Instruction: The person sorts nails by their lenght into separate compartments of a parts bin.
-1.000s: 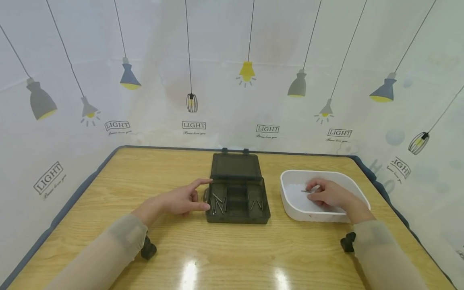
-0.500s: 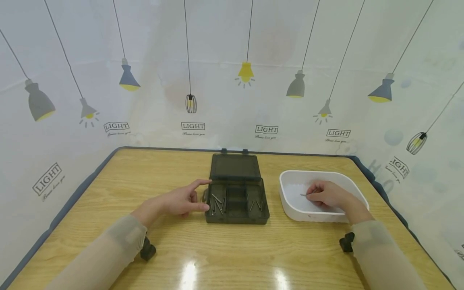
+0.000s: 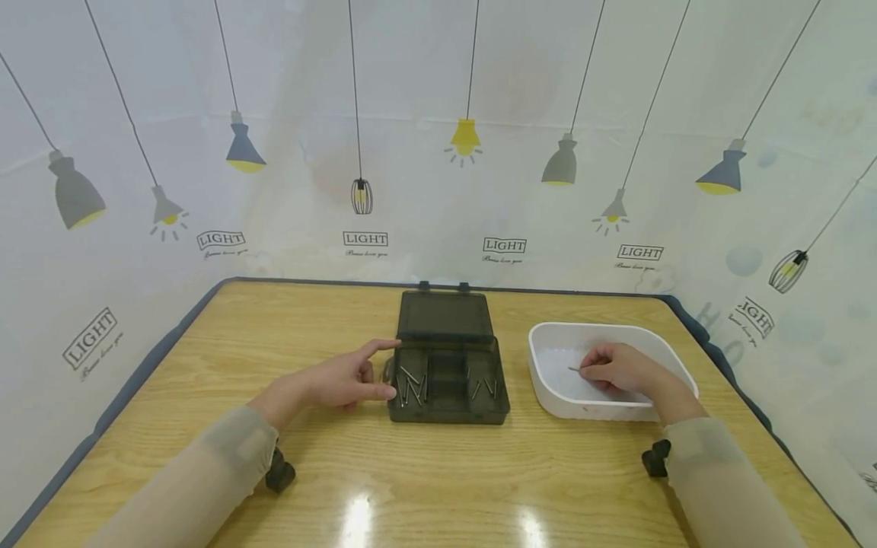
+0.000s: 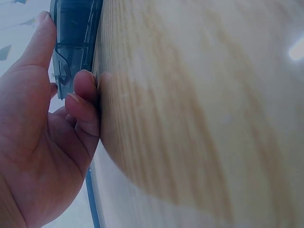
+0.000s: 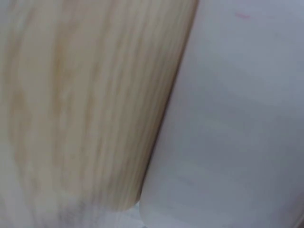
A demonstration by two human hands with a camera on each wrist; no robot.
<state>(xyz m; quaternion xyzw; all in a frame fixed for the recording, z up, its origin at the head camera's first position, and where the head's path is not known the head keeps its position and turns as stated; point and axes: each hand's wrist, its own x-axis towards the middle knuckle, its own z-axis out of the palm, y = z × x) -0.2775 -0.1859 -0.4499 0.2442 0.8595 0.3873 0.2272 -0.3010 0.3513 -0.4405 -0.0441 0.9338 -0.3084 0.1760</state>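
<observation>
A dark translucent compartment box (image 3: 448,411) stands on the table with its lid (image 3: 445,314) folded back. Several thin metal pieces (image 3: 412,388), like screws or nails, lie in its left compartment, and a few more (image 3: 489,388) on its right side. My left hand (image 3: 339,378) touches the box's left edge with outstretched index finger and thumb; its other fingers are bent beside the box. Inside the white tray (image 3: 548,392), my right hand (image 3: 620,365) pinches a thin metal piece (image 3: 572,369), whose tip sticks out leftward. The right wrist view shows only the tray's outer wall (image 5: 228,118) and table.
The wooden table (image 3: 438,479) has a dark blue edge (image 3: 308,281). Behind it hangs a pale cloth (image 3: 425,91) printed with lamps. The tray stands a short gap to the right of the box. A black wrist mount (image 3: 279,470) hangs under the left sleeve.
My right hand's fingertips have drawn together on the thin metal piece in the tray, which has tilted and shifted slightly. The left hand and box stay in place.
</observation>
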